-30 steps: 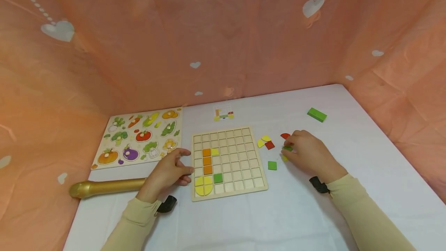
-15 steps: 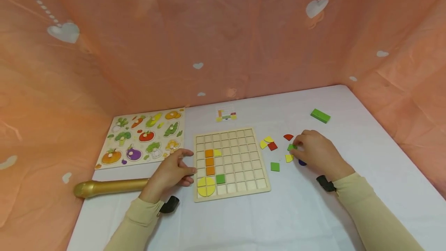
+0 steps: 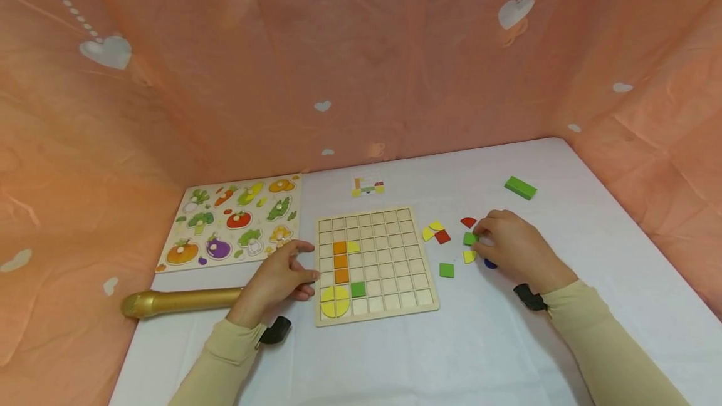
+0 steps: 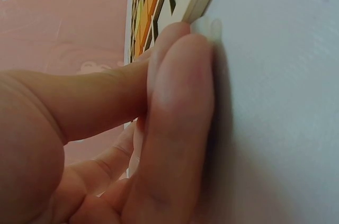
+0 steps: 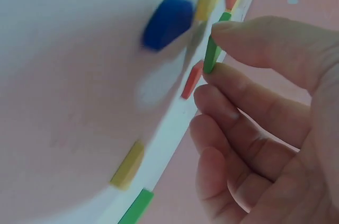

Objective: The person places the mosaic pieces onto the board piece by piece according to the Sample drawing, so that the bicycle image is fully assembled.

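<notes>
A wooden grid board (image 3: 395, 252) lies on the white table, holding several orange squares (image 3: 341, 262), a circle of yellow quarter pieces (image 3: 335, 301), another yellow piece (image 3: 353, 247) and a green square (image 3: 358, 289). My left hand (image 3: 276, 275) rests against its left edge, fingers relaxed; in the left wrist view the fingertips (image 4: 183, 70) meet the board's side. To the right of the board, my right hand (image 3: 513, 244) pinches a green square tile (image 5: 213, 49) between thumb and index finger. Beside it lie a yellow quarter (image 3: 469, 257), a red quarter (image 3: 468, 222) and a partly hidden blue piece (image 3: 490, 263).
Yellow pieces (image 3: 429, 234) and a red square (image 3: 442, 236) lie right of the board, with a loose green square (image 3: 446, 270) nearer me. A pattern card (image 3: 368, 185), green block (image 3: 520, 187), vegetable puzzle (image 3: 219, 224) and gold microphone-shaped object (image 3: 186, 301) surround it.
My right hand has drawn slightly right, and its fingers uncover more of the green square tile, the yellow quarter and the blue piece. The left hand keeps its place at the board.
</notes>
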Demonstrator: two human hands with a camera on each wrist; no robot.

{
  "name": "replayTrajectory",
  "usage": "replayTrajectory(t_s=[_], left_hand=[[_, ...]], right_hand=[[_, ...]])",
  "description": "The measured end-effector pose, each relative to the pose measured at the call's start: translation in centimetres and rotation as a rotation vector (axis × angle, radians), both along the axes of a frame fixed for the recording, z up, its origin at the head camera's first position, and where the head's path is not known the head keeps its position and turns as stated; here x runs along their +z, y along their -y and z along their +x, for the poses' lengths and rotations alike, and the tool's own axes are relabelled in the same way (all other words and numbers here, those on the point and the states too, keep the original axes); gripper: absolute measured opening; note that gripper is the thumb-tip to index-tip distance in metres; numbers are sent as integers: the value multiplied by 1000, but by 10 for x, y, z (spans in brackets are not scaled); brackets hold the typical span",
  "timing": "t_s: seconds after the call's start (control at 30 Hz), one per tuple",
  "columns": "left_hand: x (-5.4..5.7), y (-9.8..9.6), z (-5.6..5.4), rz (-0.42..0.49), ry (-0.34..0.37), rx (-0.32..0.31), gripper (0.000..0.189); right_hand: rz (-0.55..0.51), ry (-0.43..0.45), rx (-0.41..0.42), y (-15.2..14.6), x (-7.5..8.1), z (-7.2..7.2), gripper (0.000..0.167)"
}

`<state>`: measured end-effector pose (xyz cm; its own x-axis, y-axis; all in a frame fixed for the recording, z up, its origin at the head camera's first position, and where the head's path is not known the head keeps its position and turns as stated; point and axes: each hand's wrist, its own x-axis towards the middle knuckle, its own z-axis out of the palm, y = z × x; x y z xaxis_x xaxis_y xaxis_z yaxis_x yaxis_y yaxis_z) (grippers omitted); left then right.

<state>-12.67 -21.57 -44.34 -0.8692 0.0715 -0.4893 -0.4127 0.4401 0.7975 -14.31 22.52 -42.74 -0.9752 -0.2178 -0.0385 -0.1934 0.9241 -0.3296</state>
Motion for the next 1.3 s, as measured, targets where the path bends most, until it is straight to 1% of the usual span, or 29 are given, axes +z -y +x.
replayTrajectory(t_s=[0.2, 0.37, 0.47, 0.63, 0.8, 1.0, 1.17, 1.3], left_hand=[[-2, 1, -1, 5, -7, -6, 58], [-2, 1, -1, 4, -11, -7, 58], [-2, 1, -1, 14, -15, -9, 58], [-1, 1, -1, 22, -14, -6, 58], [-1, 1, -1, 21, -9, -2, 58], [-1, 1, -2, 13, -7, -3, 58], [-1, 1, -3, -12, -16, -15, 58], [-1, 1, -3, -23, -17, -18, 58]], right_hand=[[-36, -47, 65, 18, -1, 0, 16], [-47, -61, 148, 48, -4, 1, 18], [-50, -84, 202, 66, -5, 2, 18], [-65, -124, 283, 96, -4, 6, 15], [-75, -132, 355, 119, -4, 13, 15], [-75, -128, 431, 137, -6, 21, 13], [-74, -119, 454, 145, -6, 27, 16], [-68, -128, 479, 149, -7, 29, 12]])
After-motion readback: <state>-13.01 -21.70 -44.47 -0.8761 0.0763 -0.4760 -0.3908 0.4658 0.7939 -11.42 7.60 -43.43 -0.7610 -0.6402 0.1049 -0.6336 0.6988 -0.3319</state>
